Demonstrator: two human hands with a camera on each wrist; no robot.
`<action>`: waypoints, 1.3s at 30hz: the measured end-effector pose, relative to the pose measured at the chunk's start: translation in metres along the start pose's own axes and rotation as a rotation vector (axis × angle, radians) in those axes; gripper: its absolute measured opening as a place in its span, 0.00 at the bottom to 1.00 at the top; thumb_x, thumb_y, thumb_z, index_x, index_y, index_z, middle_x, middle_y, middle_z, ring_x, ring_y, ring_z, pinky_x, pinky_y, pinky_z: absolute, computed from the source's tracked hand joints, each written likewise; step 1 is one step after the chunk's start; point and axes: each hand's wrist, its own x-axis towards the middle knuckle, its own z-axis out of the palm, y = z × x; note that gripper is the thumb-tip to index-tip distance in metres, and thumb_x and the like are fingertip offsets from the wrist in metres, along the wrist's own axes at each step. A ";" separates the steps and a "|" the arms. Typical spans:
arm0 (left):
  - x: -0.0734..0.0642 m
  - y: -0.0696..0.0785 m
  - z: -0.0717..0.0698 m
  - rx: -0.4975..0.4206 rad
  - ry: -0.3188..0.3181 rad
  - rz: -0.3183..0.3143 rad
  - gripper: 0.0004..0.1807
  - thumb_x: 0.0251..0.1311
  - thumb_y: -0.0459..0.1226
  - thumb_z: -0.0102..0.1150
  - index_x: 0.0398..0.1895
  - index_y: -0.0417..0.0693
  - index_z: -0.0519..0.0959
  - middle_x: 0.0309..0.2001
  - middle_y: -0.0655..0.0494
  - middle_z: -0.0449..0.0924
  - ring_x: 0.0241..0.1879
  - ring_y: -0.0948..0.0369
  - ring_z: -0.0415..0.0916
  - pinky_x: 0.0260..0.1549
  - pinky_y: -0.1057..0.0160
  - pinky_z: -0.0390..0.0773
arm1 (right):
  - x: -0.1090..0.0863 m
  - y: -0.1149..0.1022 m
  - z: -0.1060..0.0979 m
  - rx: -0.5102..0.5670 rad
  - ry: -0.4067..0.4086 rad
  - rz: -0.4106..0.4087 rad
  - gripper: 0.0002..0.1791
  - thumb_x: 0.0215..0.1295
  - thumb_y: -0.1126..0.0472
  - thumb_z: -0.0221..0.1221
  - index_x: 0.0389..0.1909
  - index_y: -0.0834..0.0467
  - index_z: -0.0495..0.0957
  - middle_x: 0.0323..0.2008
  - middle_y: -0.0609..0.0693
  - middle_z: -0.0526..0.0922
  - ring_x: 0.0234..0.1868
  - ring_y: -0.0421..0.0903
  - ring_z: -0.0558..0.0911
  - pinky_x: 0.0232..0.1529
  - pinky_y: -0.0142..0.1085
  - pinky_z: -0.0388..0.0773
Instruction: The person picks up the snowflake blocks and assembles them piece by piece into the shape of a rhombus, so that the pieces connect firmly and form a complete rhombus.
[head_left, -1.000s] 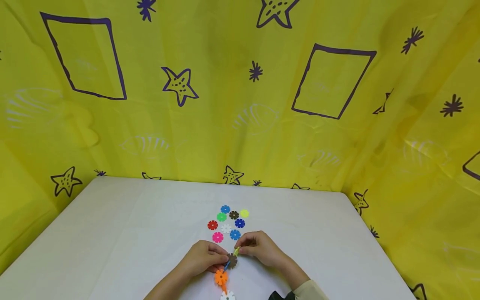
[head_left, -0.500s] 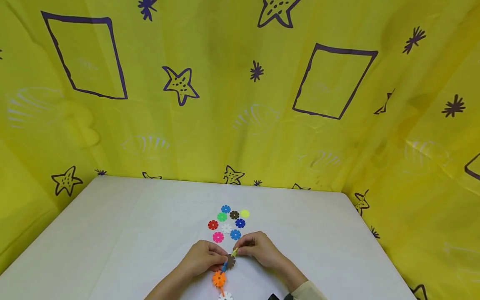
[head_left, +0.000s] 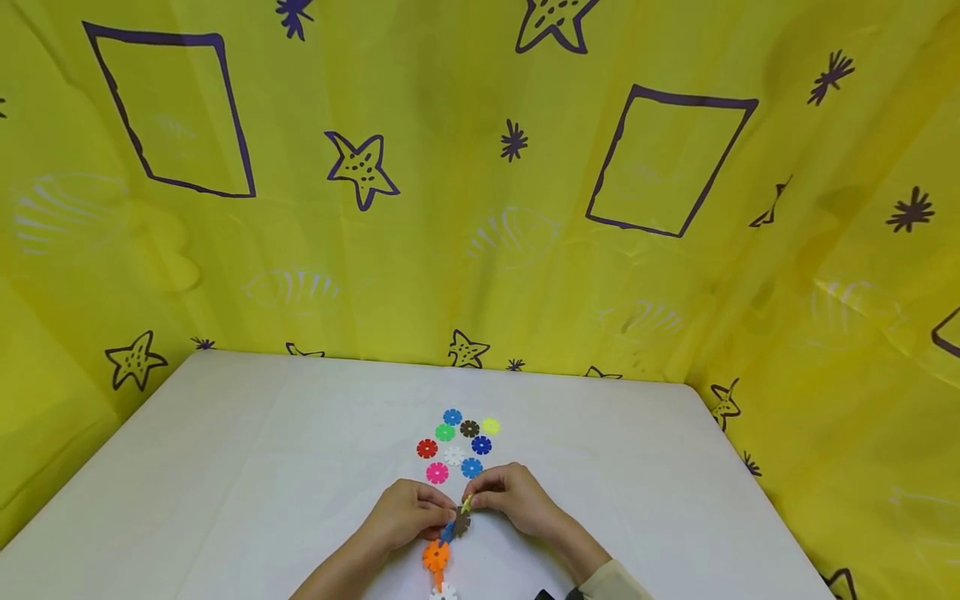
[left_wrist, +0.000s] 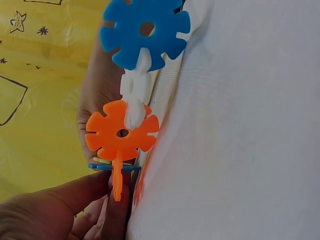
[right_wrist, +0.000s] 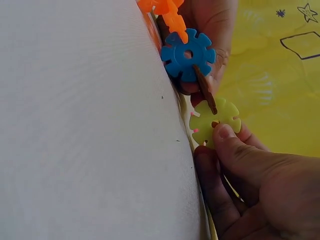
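Notched plastic discs are slotted together in a chain. My left hand (head_left: 405,517) pinches the brown disc (head_left: 462,523) at its edge. My right hand (right_wrist: 270,185) grips the yellow disc (right_wrist: 217,117) between thumb and fingers, and the brown one sits in its slot. Beyond the brown disc come a blue disc (right_wrist: 187,55) and the orange discs (head_left: 436,554). Farther along, the left wrist view shows a white disc (left_wrist: 135,87) edge-on and another blue disc (left_wrist: 145,32). Part of the brown disc is hidden by my left fingers.
Loose discs lie flat just beyond my hands on the white table (head_left: 225,467), among them a pink disc (head_left: 437,472), a red disc (head_left: 427,448) and a green disc (head_left: 445,432). A yellow patterned curtain (head_left: 435,250) stands around the table's back and sides.
The yellow disc and my right fingertips have shifted slightly left and closer to the brown disc. The hanging orange and white end of the chain has swung a little left.
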 end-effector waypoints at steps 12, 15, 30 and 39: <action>0.002 -0.001 -0.002 0.012 -0.030 0.013 0.07 0.55 0.33 0.70 0.34 0.37 0.86 0.27 0.52 0.86 0.21 0.67 0.78 0.25 0.68 0.84 | -0.001 0.001 -0.001 0.013 0.005 0.005 0.05 0.64 0.64 0.63 0.37 0.57 0.87 0.36 0.49 0.88 0.38 0.37 0.81 0.45 0.25 0.77; 0.002 -0.001 -0.002 0.015 -0.038 0.015 0.07 0.55 0.34 0.70 0.34 0.38 0.86 0.27 0.52 0.86 0.21 0.66 0.78 0.26 0.68 0.84 | -0.001 0.001 -0.001 0.022 0.000 0.008 0.06 0.65 0.64 0.63 0.38 0.57 0.87 0.37 0.49 0.88 0.38 0.36 0.81 0.44 0.25 0.77; 0.003 0.000 -0.003 -0.004 -0.065 0.008 0.08 0.58 0.35 0.69 0.35 0.38 0.85 0.27 0.52 0.86 0.20 0.66 0.78 0.26 0.67 0.84 | -0.002 0.004 -0.011 0.031 0.029 0.047 0.09 0.64 0.61 0.64 0.44 0.57 0.87 0.42 0.51 0.88 0.42 0.37 0.81 0.42 0.25 0.78; 0.002 0.000 -0.002 -0.016 -0.059 -0.005 0.08 0.58 0.35 0.68 0.36 0.37 0.85 0.28 0.52 0.86 0.21 0.66 0.78 0.26 0.67 0.85 | -0.002 0.004 -0.018 0.085 0.037 0.088 0.10 0.66 0.62 0.63 0.45 0.61 0.85 0.41 0.54 0.88 0.40 0.42 0.83 0.39 0.26 0.80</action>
